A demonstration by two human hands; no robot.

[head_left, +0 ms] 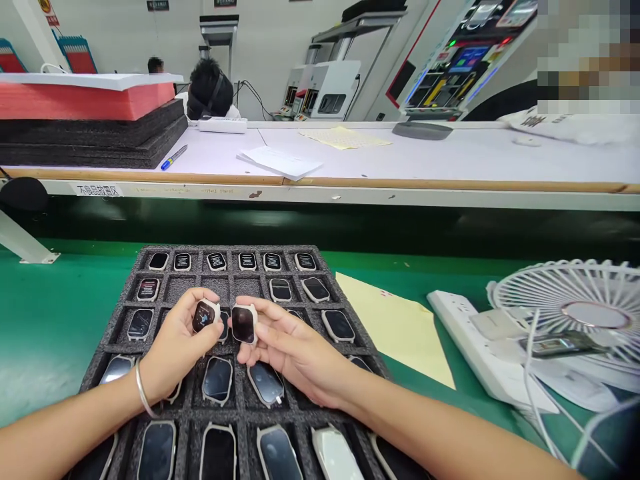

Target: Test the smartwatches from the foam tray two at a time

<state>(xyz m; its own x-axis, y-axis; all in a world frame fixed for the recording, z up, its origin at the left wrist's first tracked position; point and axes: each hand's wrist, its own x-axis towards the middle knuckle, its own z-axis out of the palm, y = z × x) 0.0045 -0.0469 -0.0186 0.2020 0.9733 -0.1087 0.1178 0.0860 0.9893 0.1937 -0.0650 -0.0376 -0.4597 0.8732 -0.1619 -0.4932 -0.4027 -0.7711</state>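
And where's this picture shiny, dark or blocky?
In the head view, pale reflections show on some nearer watches; the space under the shelf looks dim; square blocks hide the top right corner; the left hand and right hand look fairly sharp.

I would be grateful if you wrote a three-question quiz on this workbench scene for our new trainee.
1. True or false: the left hand holds one watch and the right hand holds another watch.
2. Which item lies on the green table, immediately to the right of the foam tray? A) blue pen B) yellow sheet C) red foam slab
3. Fill in the blank: the bracelet is worn on the ____ wrist.

Key: 1. True. 2. B. 3. Left.
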